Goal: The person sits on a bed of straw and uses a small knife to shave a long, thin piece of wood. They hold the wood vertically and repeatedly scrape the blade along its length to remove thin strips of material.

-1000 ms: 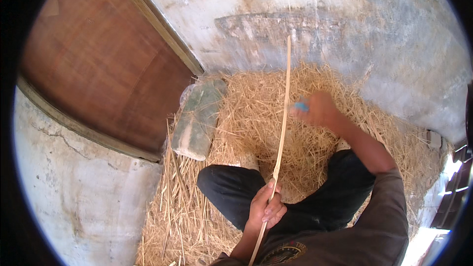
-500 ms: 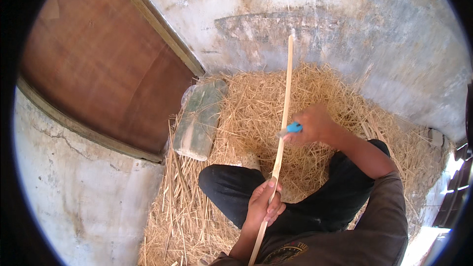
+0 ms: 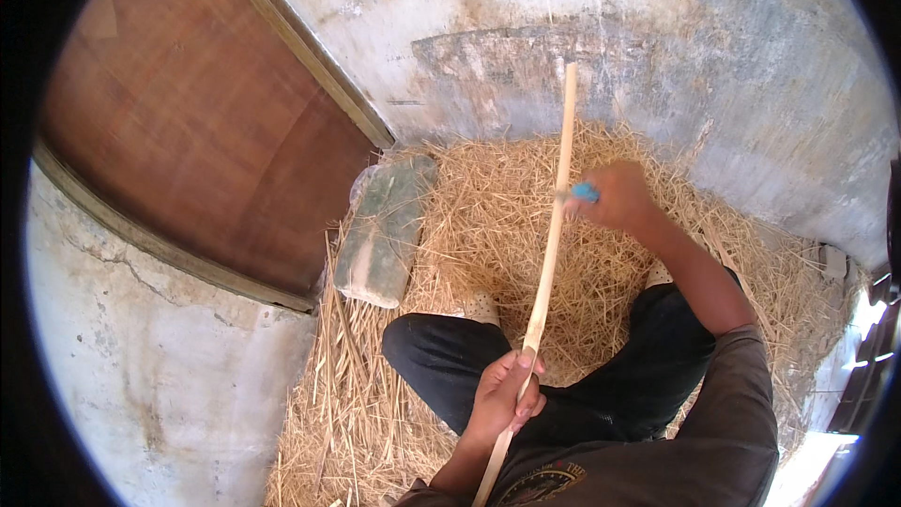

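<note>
A long, pale bamboo strip (image 3: 556,235) slants up from my lap toward the wall, slightly bent, with a node just above my left hand. My left hand (image 3: 508,394) is wrapped round its lower part, thumb lying along it. Farther up, my right hand (image 3: 615,197) grips a blue-handled knife (image 3: 586,192). Its short blade is smeared by motion and meets the strip, or lies very close to it, well below the far tip.
Straw-like shavings (image 3: 469,197) cover the floor round my crossed legs. A greenish stone block (image 3: 380,235) lies at the left, beside a brown wooden panel (image 3: 216,113) in a frame. The stained wall (image 3: 657,47) stands close ahead. Longer thin strips (image 3: 347,366) lie at the left.
My right hand has moved the knife away from me, farther up the strip. The strip's far end has swung a little to the right. My left hand keeps its hold nearly in place.
</note>
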Available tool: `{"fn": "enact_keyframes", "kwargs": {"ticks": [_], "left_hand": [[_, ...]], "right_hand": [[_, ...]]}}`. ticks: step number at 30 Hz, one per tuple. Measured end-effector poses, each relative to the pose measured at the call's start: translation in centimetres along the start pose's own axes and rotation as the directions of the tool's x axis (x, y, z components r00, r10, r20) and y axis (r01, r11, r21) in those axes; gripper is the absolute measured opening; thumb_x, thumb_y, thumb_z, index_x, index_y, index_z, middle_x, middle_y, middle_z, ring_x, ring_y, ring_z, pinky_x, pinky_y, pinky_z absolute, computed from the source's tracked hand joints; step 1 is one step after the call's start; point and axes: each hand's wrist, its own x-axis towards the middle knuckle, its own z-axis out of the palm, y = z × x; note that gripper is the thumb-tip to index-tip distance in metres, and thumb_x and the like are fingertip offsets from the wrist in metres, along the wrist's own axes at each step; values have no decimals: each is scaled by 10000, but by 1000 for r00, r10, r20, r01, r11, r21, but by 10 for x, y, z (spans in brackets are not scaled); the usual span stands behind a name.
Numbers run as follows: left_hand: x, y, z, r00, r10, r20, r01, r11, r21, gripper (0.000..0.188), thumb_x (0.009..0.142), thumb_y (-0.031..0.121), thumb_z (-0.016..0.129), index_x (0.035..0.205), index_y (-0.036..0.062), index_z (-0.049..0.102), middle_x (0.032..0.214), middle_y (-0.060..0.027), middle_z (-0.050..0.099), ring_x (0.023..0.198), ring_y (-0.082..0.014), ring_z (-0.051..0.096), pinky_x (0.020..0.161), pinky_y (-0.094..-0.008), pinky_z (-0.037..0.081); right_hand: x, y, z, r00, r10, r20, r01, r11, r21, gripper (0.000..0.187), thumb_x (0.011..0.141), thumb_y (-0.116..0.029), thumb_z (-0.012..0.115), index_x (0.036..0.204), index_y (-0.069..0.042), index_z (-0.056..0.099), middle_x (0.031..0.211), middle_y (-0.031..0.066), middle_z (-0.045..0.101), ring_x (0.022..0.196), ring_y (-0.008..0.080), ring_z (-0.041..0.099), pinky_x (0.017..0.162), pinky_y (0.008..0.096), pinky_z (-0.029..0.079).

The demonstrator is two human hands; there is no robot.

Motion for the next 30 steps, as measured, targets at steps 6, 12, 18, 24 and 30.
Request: {"fn": "enact_keyframes", "kwargs": {"ticks": [6,12,18,24,30], "left_hand": [[-11,-8,0,999,-13,43,9,997,82,298,1037,269,362,956,22,508,449,-8,397,306,-76,298,384,-224,299],[-22,-19,-2,997,-31,77,19,989,147,287,1036,253,370,970,10,508,462,-14,422,317,-70,328,394,-210,319],[-28,-25,-4,996,-72,60,57,975,214,294,1034,271,377,981,16,513,474,-13,433,326,-55,333,345,-200,276],[-33,-26,2,989,-149,23,132,927,352,291,1028,277,395,999,26,540,488,-6,447,332,-51,345,336,-201,280],[-13,-22,-18,992,66,-112,-31,956,292,274,1022,243,418,974,28,582,497,-6,462,337,-52,368,327,-198,286]], "right_hand": [[12,49,-5,985,111,-134,-119,992,-53,717,799,-758,465,536,-92,454,426,52,361,367,229,417,390,371,347],[15,83,-24,964,197,-181,-223,965,-137,626,823,-665,505,588,-85,519,459,59,428,421,252,478,446,388,388],[19,112,-30,891,416,-180,-448,867,-217,587,826,-638,538,654,-79,599,496,63,506,493,221,533,495,389,423],[2,170,-20,550,833,-63,-833,541,-119,847,817,-816,300,641,-36,580,521,76,503,548,201,544,513,390,417],[0,110,-47,600,755,265,-736,651,-186,917,765,-871,286,603,-13,568,562,87,545,564,203,551,531,377,432]]}}
